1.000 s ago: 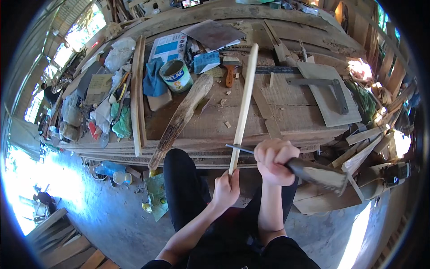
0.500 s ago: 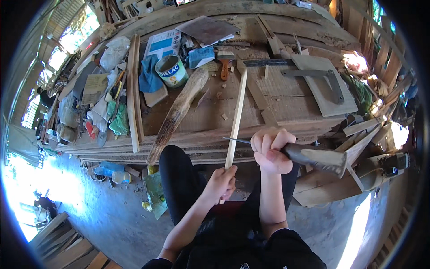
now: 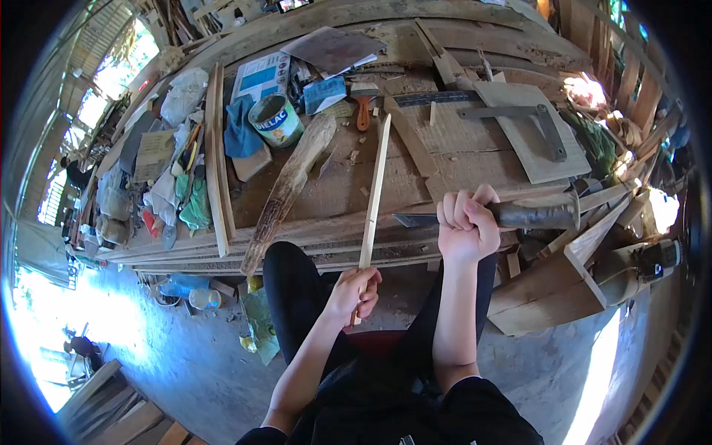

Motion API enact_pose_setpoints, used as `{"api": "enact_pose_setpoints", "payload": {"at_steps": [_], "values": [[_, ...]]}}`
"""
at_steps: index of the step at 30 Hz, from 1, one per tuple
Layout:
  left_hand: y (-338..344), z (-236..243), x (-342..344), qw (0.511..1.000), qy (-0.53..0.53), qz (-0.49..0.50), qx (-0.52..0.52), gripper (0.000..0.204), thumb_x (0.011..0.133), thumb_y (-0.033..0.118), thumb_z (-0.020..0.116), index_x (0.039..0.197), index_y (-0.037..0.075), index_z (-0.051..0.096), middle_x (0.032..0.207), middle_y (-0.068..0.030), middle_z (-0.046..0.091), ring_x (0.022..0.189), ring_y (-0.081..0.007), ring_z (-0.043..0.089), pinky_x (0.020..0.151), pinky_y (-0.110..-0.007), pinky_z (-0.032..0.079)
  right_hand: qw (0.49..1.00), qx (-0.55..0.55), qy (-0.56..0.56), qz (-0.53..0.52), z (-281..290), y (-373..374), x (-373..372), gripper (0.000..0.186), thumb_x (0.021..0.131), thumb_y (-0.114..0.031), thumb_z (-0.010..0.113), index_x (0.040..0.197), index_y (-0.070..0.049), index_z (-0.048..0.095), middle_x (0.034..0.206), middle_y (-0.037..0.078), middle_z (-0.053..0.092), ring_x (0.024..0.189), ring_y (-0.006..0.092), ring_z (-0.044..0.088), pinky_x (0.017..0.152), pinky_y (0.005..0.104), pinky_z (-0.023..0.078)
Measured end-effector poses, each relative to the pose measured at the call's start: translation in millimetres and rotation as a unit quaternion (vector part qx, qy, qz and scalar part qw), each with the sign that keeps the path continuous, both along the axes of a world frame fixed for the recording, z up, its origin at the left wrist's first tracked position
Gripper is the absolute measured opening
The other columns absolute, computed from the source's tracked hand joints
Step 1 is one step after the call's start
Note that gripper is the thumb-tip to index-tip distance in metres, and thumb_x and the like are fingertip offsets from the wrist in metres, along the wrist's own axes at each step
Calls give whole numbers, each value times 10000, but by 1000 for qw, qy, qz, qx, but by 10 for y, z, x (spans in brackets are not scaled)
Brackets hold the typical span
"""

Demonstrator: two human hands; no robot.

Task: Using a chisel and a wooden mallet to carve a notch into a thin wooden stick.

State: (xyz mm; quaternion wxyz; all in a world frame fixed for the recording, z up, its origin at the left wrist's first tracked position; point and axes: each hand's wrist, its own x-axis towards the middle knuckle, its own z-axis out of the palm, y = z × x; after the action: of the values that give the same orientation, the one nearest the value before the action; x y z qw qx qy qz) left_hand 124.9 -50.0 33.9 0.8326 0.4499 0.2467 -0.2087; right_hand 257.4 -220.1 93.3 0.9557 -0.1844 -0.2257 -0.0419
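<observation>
Wooden tabletop (image 3: 345, 196) fills the middle of my view. I see the pale stick (image 3: 376, 185) clenched near its lower end by the left hand (image 3: 353, 295), long axis running away from the body. Right hand (image 3: 469, 224) grips a knife (image 3: 535, 213), blade pointing left, apart from the stick. Farther off, an open can (image 3: 279, 122); its contents I cannot tell.

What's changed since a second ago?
The right hand has drawn the bladed tool rightward, clear of the pale wooden strip. The left hand now grips the strip farther up, its lower end showing below. Neither hand let go; the can and scraper stayed put.
</observation>
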Motion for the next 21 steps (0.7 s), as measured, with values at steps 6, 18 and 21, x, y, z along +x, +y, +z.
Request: {"api": "enact_pose_setpoints", "payload": {"at_steps": [6,18,21], "values": [[127,-102,51,989,-26,-22,-141,294,1002,282,394,918,31,522,523,-4,344,360,-109,307,326,-257,267,994,-85,59,-25,-5,-16,56,266,783,-67,525,638,-119,308,464,-29,269,415,80,206,406,275,151],[-5,-179,266,982,-35,-15,-184,324,982,334,400,935,37,519,541,-17,342,394,-124,339,345,-270,285,998,-41,38,7,-102,35,110,309,843,-40,570,666,-111,327,491,-25,298,432,75,227,412,252,154],[-55,-195,298,982,-27,-18,-186,319,980,340,407,926,45,517,536,-15,334,391,-124,338,344,-270,287,999,-40,31,12,-128,18,128,296,843,-41,566,669,-111,336,491,-26,295,437,76,231,414,254,159]]}}
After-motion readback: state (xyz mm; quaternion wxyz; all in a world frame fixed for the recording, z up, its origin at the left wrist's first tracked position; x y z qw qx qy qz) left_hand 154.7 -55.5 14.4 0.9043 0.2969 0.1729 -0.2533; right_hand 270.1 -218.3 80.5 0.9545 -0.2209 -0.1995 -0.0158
